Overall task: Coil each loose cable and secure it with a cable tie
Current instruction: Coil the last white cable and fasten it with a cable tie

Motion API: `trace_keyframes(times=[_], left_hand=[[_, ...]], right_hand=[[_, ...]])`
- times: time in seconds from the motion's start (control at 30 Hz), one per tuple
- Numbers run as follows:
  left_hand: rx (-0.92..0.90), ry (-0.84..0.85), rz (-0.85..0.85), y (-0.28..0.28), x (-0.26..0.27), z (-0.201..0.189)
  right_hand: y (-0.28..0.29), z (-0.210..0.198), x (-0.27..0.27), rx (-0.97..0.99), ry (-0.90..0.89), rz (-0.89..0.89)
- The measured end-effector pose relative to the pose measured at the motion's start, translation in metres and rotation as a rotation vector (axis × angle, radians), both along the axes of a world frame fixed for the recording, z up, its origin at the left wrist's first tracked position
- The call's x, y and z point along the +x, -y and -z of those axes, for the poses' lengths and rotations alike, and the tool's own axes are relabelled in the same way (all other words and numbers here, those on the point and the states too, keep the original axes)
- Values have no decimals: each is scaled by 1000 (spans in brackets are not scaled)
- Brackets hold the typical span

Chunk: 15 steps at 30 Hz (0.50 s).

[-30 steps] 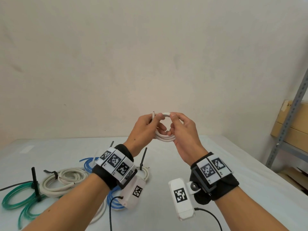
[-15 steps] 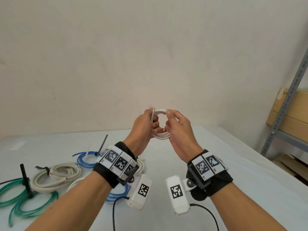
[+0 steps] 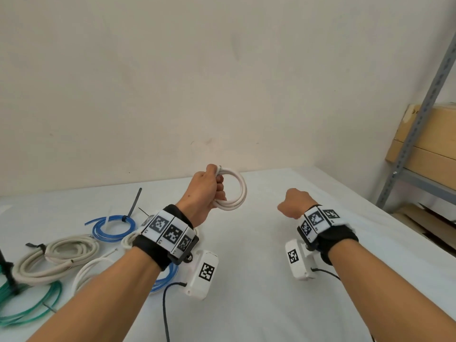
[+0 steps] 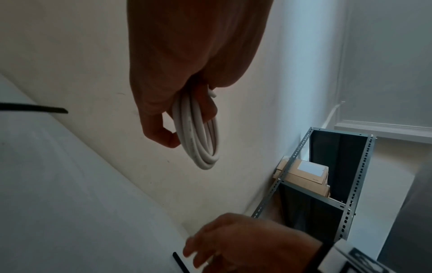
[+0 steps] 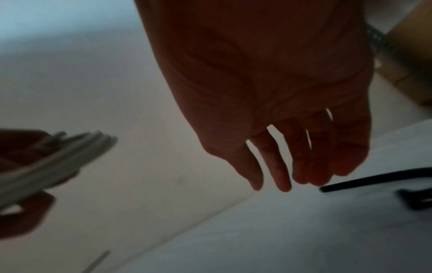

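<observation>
— What held the white cable coil?
— The left hand alone, fingers curled round its side; it hung upright above the table, facing the person.
— And the right hand?
— Empty, fingers relaxed, lowered apart; earlier it pinched the coil too.

A plain off-white wall fills the upper part of the head view, marked with a few faint scuffs and smudges. Below it runs a table covered in white. At the right edge stands a grey metal shelving unit with perforated uprights, holding brown cardboard boxes. The left wrist view shows the same shelving against the wall, a white label on one box, and pale moulding higher up. Light is soft and even.
</observation>
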<state>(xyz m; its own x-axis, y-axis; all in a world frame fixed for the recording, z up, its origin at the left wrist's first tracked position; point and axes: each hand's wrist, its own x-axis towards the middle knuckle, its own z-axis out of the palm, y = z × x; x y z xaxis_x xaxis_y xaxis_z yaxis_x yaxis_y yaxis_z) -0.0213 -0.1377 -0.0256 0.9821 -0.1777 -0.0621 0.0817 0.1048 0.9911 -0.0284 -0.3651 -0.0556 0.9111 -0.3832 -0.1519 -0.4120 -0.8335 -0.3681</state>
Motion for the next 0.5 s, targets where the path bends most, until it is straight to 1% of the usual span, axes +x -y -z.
trace_keyframes(times=[0.07, 0.13, 0.2, 0.3, 0.4, 0.43, 0.5], left_hand=[[8, -26, 20, 7, 1, 5], [2, -51, 37, 12, 2, 10], [-8, -72, 51, 16, 3, 14], [-37, -99, 65, 21, 6, 20], [-82, -125, 72, 21, 10, 23], [-89, -129, 74, 21, 12, 24], [-88, -125, 80, 18, 14, 25]], right_hand=[[14, 11, -1, -154, -64, 28], [23, 23, -2, -231, -90, 60], [28, 31, -3, -262, -114, 59], [29, 33, -7, -272, -125, 37], [27, 30, -8, -224, -73, 27], [26, 28, -9, -162, -51, 25], [22, 24, -5, 35, 37, -11]])
